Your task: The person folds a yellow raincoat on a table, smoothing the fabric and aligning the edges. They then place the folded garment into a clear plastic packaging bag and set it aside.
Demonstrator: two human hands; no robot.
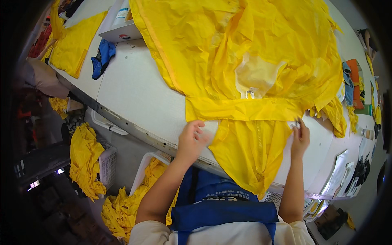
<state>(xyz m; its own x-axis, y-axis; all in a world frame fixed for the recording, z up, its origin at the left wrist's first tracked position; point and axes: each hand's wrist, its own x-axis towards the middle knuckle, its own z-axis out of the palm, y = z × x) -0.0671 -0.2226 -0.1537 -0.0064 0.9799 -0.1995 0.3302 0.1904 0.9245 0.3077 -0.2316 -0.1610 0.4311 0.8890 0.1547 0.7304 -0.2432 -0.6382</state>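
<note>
Head view, from where I stand: a yellow hooded rain jacket lies spread across the white surface, its hood pointing toward the wearer and reaching past the near edge. The left hand is loosely curled, partly open, just beside the left end of the collar band, with no cloth visibly gripped. The right hand has its fingers drawn together around a small dark item, too small to name, near the band's other end; whether it pinches fabric too, I can't tell. I'd judge the jacket light, limp and rather slick, creasing easily and apt to slide. The doubled collar band looks the firmest hold, one hand at each end; the pale lining panel seems flimsier.
</note>
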